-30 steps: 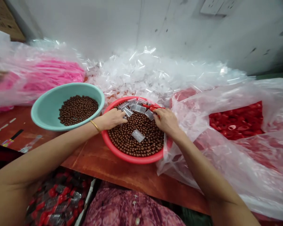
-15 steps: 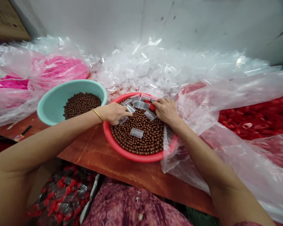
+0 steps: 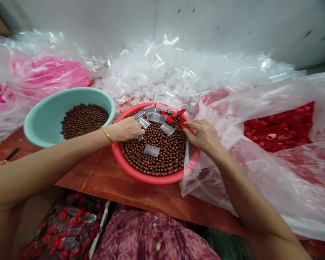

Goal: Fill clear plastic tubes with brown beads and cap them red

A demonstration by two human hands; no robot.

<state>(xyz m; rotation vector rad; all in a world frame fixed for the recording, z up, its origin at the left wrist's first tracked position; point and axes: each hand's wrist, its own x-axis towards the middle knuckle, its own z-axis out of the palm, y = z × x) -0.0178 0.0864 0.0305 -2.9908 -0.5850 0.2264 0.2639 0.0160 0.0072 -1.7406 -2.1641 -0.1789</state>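
Right hand (image 3: 203,136) farther right, fingers (image 3: 189,124) leftward

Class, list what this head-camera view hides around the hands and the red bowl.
Head view:
Left hand: its palm hides the red bowl's contents beneath.
Right hand: fingers hide whether it grips the small red pieces.
Red pieces under plastic sheeting: blurred by the film.
Packets below the table: cut off by the bottom edge.
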